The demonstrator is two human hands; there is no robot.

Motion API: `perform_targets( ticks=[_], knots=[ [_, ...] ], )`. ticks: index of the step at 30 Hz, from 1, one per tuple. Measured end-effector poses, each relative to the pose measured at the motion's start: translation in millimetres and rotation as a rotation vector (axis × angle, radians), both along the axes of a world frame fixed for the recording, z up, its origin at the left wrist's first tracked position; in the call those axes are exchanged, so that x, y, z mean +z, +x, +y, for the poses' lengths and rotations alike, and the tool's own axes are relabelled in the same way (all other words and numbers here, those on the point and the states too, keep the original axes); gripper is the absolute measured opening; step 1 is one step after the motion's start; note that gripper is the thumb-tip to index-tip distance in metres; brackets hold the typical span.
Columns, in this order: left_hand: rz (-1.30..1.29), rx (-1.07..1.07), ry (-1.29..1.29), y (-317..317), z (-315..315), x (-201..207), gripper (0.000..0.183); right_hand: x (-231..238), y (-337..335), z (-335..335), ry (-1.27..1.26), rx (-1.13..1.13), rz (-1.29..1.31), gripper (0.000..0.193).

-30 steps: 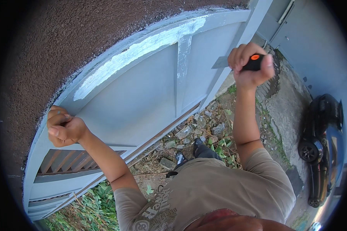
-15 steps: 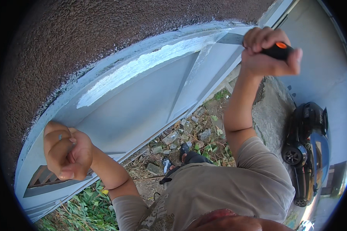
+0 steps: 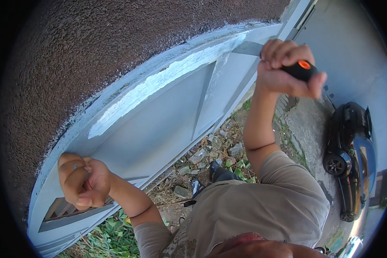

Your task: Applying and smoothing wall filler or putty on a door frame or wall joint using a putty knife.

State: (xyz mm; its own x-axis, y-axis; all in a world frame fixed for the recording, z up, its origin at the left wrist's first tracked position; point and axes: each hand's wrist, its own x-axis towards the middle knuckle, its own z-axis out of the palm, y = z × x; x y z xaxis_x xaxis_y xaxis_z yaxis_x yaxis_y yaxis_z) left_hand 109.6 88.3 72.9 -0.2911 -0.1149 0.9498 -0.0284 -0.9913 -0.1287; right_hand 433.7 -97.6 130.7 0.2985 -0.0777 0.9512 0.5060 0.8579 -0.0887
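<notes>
My right hand [image 3: 288,66] is wrapped round the black handle of a putty knife [image 3: 248,48] with an orange ring at its end. The grey blade reaches left from my fist and lies along the pale blue ledge, by the right end of a rough, bright white patch [image 3: 163,84]. Lower left, my left hand [image 3: 86,180] is curled closed with the thumb out, close to the ledge's left part. A small bluish spot shows on one of its fingers. I see nothing held in it, and cannot tell whether it touches the ledge.
Rough brown wall [image 3: 94,47] rises above the ledge. Under it stands a grey-blue panel [image 3: 155,118] with raised strips. Below are broken stones [image 3: 198,155] and green plants [image 3: 109,236]. A black car [image 3: 350,161] is parked at right.
The whole view has turned and shifted slightly. My right hand with the putty knife appears a little lower and further left; my left hand appears lower and further right. Both grips look the same.
</notes>
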Motion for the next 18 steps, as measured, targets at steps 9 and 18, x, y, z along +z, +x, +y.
perform_targets(
  ticks=[9, 18],
  knots=[
    [-0.011, -0.005, -0.045, 5, -3, 3, 0.056, 4, -1, 3, -0.051, -0.02, 0.06, 0.061],
    [-0.029, 0.036, -0.056, 4, -3, 3, 0.054, 18, 16, -5, -0.022, -0.005, -0.051, 0.063]
  ],
)
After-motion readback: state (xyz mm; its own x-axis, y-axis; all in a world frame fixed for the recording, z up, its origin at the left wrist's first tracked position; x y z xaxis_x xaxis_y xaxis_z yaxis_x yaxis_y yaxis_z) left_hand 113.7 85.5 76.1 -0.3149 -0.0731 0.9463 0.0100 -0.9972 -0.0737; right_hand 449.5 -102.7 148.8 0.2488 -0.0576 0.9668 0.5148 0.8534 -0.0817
